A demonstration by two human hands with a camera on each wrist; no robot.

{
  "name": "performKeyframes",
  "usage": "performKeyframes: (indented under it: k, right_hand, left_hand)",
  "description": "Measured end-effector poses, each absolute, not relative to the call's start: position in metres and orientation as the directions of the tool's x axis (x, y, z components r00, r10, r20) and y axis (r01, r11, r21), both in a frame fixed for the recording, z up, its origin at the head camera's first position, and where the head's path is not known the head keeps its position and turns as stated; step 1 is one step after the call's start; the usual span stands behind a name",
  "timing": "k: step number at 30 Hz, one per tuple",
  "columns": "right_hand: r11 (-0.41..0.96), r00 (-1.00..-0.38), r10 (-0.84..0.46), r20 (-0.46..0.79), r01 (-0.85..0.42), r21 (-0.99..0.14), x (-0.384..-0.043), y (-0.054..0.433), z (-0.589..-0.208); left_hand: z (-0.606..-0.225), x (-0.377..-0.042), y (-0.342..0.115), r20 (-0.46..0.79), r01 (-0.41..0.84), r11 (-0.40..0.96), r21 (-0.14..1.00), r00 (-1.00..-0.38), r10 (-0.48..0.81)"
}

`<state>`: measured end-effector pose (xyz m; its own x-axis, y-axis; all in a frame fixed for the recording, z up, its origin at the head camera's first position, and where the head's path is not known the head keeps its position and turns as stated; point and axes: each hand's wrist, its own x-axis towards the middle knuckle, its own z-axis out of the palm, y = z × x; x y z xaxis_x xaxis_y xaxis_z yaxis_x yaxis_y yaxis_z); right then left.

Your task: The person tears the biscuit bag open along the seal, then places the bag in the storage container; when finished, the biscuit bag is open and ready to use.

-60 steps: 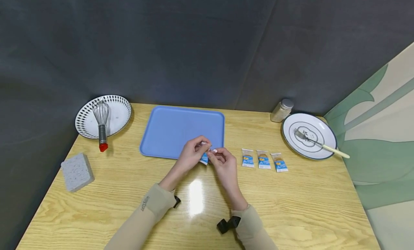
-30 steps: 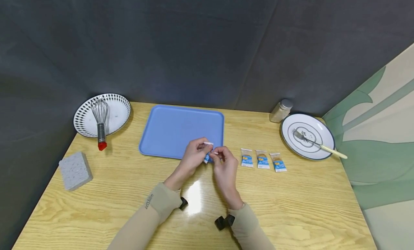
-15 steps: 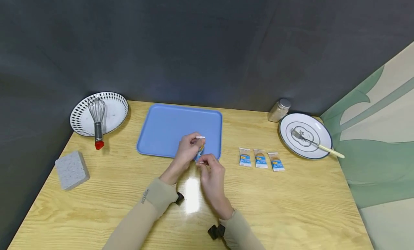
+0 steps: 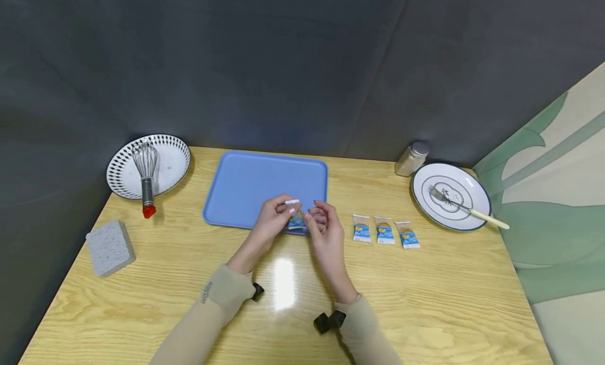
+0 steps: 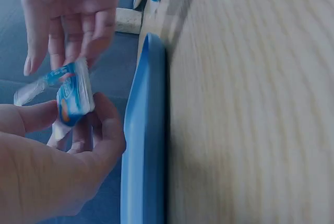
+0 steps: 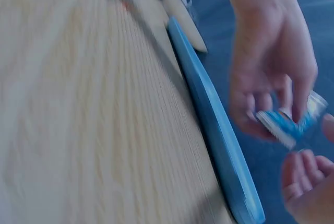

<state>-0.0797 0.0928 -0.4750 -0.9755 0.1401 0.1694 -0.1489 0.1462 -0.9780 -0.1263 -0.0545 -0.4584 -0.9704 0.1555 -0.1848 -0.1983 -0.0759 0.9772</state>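
Observation:
My left hand point(image 4: 270, 218) pinches a small blue-and-clear biscuit packet point(image 4: 296, 221) between thumb and fingers over the near edge of the blue tray point(image 4: 264, 184). In the left wrist view, a strip of the packet's wrapper point(image 5: 35, 91) sticks out to one side, bent away from the body. Just right of the packet is my right hand point(image 4: 327, 233), its fingers relaxed with nothing between them; in the right wrist view its fingertips point(image 6: 300, 164) lie close to the packet. On the table to the right, three similar packets point(image 4: 385, 232) lie in a row.
At the far left, a whisk point(image 4: 147, 178) lies on a patterned plate point(image 4: 177, 170), with a grey sponge-like block point(image 4: 111, 248) nearer. A lidded jar point(image 4: 410, 159) stands at back right beside a white plate point(image 4: 425, 207) bearing a fork point(image 4: 472, 211). A dark curtain point(image 4: 283, 65) hangs behind.
Both hands worked at the packet, the right one pulling down toward the person half a second ago. The right hand has since let go and moved up and right; the left keeps its hold.

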Motion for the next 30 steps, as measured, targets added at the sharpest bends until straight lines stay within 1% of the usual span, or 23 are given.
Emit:
performKeyframes:
  k: [3, 5, 9, 13, 14, 16, 20, 22, 25, 30]
  right_hand:
    - [0.208, -0.985, 0.084, 0.148, -0.128, -0.97, -0.082, 0.101, -0.477]
    - [0.229, -0.989, 0.043, 0.139, -0.126, -0.965, -0.083, 0.106, -0.477]
    - [0.231, -0.993, -0.025, 0.119, -0.122, -0.965, -0.086, 0.111, -0.478]
    - [0.26, -0.994, -0.039, 0.102, -0.109, -0.959, -0.095, 0.117, -0.478]
    - [0.27, -0.994, -0.041, 0.097, -0.105, -0.957, -0.098, 0.119, -0.477]
    - [0.291, -0.996, -0.046, 0.082, -0.092, -0.952, -0.103, 0.122, -0.476]
    - [0.334, -0.998, -0.052, 0.04, -0.055, -0.941, -0.115, 0.129, -0.473]
    - [0.371, -0.998, -0.05, 0.029, -0.046, -0.928, -0.12, 0.131, -0.473]
    - [0.462, -0.998, -0.053, 0.021, -0.043, -0.886, -0.127, 0.133, -0.472]
    - [0.597, -0.997, -0.08, 0.025, -0.068, -0.8, -0.13, 0.131, -0.471]
  left_hand:
    - [-0.462, -0.125, -0.058, -0.245, -0.266, -0.159, 0.951, -0.959, 0.14]
    - [-0.464, -0.124, -0.061, -0.275, -0.296, -0.187, 0.937, -0.953, 0.13]
    - [-0.469, -0.125, -0.065, -0.308, -0.327, -0.184, 0.927, -0.943, 0.125]
    - [-0.471, -0.125, -0.068, -0.323, -0.344, -0.154, 0.926, -0.935, 0.144]
    - [-0.471, -0.125, -0.069, -0.32, -0.34, -0.131, 0.931, -0.936, 0.147]
    - [-0.471, -0.125, -0.071, -0.293, -0.302, -0.039, 0.953, -0.944, 0.149]
    - [-0.471, -0.129, -0.075, -0.201, -0.161, 0.226, 0.961, -0.965, 0.169]
    - [-0.47, -0.131, -0.077, -0.158, -0.092, 0.321, 0.943, -0.969, 0.188]
    - [-0.469, -0.134, -0.078, -0.146, -0.052, 0.388, 0.92, -0.965, 0.216]
    - [-0.468, -0.137, -0.078, -0.169, -0.051, 0.443, 0.895, -0.959, 0.229]
